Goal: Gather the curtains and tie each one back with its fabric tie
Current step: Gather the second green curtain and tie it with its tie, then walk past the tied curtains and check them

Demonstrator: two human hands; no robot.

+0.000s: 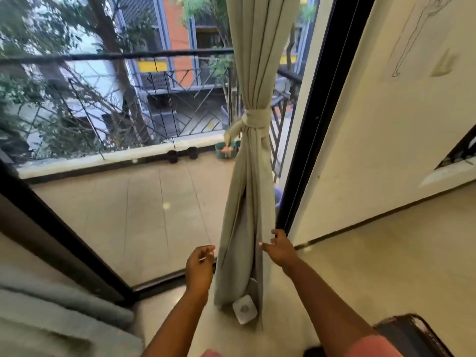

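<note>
A pale beige curtain [253, 73] hangs gathered in front of the glass door, bound at mid-height by a knotted fabric tie [255, 119] of the same cloth. One loose end of the tie sticks out to the left. Below the tie the curtain falls in a bundle to the floor. My left hand [199, 266] hovers just left of the lower bundle, fingers loosely curled, holding nothing. My right hand [278, 247] is at the bundle's right edge, fingers spread and relaxed, fingertips at or near the cloth.
A white square device [244, 309] lies on the floor at the curtain's foot. The black door frame [314, 112] stands right of the curtain, beside a cream wall. Grey cushioning [51, 318] is at lower left, a dark object [412, 333] at lower right. A railed balcony lies beyond the glass.
</note>
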